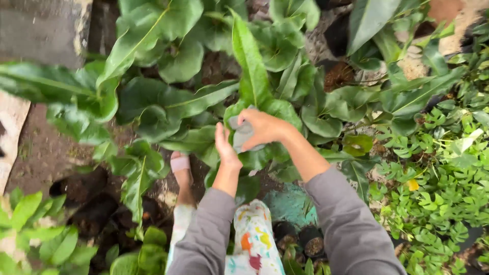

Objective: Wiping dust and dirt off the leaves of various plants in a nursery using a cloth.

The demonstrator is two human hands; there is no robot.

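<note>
While the person looks down over potted plants, the right hand [262, 127] presses a grey cloth [242, 135] onto a long green leaf [249, 66], fingers curled around the cloth. The left hand [224, 147] supports that leaf from below, fingers pressed together and straight. Broad leaves crowd all sides; bare ground [41, 153] lies open at the left edge.

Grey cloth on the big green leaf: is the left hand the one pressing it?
No, the right hand presses the grey cloth while the left hand supports the broad green leaf underneath.
</note>
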